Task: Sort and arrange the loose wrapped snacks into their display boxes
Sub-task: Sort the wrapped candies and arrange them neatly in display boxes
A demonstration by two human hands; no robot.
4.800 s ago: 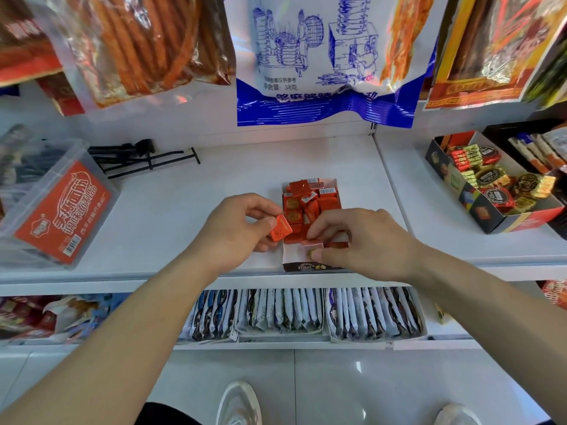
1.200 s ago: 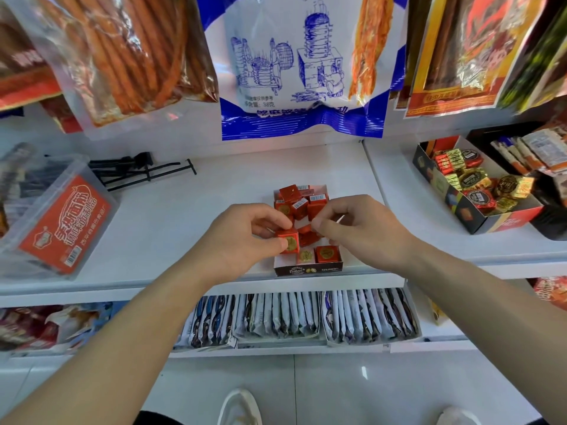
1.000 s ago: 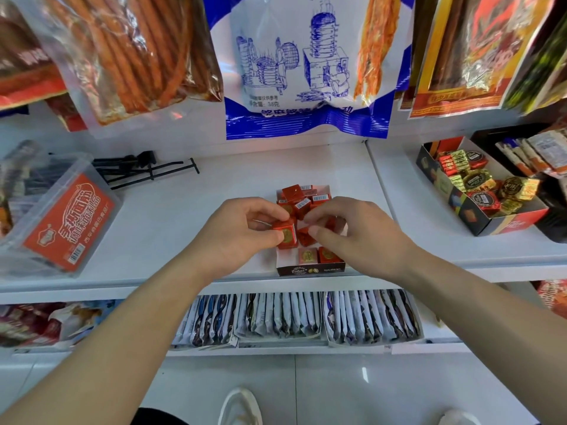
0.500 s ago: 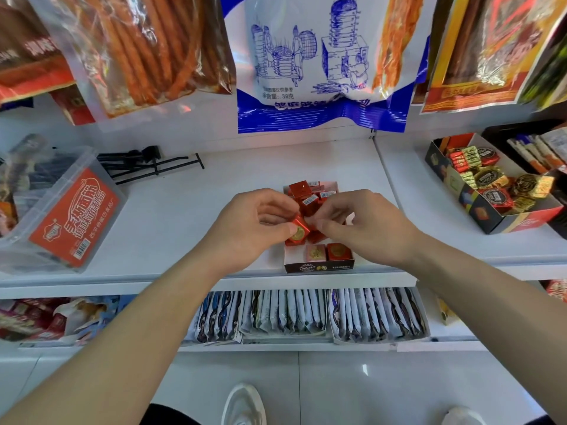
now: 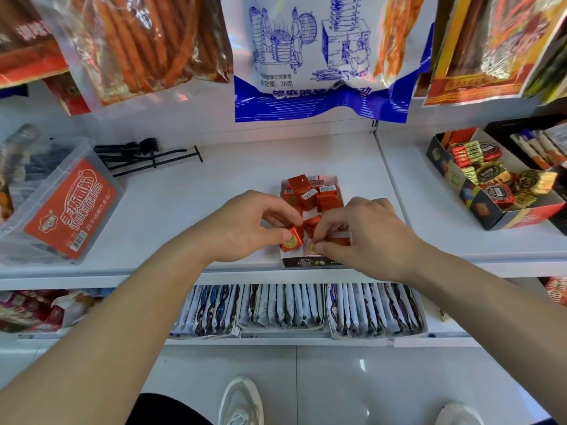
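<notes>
The left hand [image 5: 245,228] has come down since a moment ago, so its red sweet [image 5: 291,239] now sits low at the front left corner of the display box [image 5: 306,262], and the right hand [image 5: 365,237] has dropped onto the front row too. The left thumb and finger pinch the red sweet with its gold round sticker facing up, likely so it matches the row. The right hand's fingertips pinch a second sweet [image 5: 313,248] just beside it, also gold side up; I think it is being held straight so the new one fits next to it. The pile of loose sweets [image 5: 310,191] at the back of the same box lies jumbled, some showing white barcode stickers. The box's front wall has a small curly name, too tiny to read. The blue and white bag [image 5: 319,56] hanging above says "38克". The clear tub [image 5: 66,207] on the left has a red label with big white Chinese letters. Another box [image 5: 521,214] with gold and red sweets sits well apart on the right.
</notes>
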